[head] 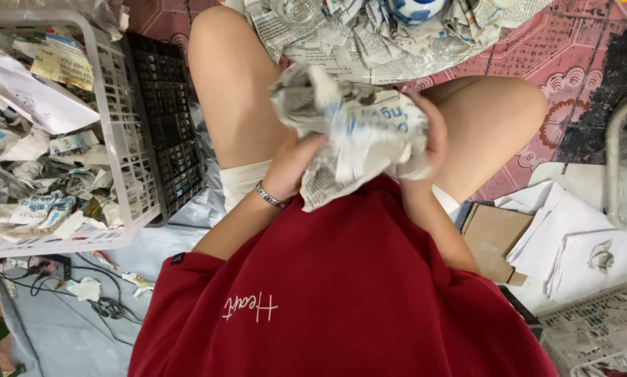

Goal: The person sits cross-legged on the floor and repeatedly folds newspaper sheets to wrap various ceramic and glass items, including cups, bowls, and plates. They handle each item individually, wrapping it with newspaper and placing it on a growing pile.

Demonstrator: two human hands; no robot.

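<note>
A crumpled bundle of newspaper (pixel 355 129) sits over my lap, gripped from both sides. My left hand (pixel 292 164), with a metal bracelet on the wrist, holds its lower left edge. My right hand (pixel 432 139) wraps around its right side. Whatever the paper encloses is hidden. A blue and white ceramic piece (pixel 415 10) rests among loose newspaper sheets (pixel 369 49) on the floor past my knees.
A white plastic basket (pixel 128 160) full of crumpled paper stands at my left, with a black crate (pixel 167 119) beside it. White sheets (pixel 572 230) and a cardboard piece (pixel 491 237) lie at my right. Cables (pixel 104 304) trail at lower left.
</note>
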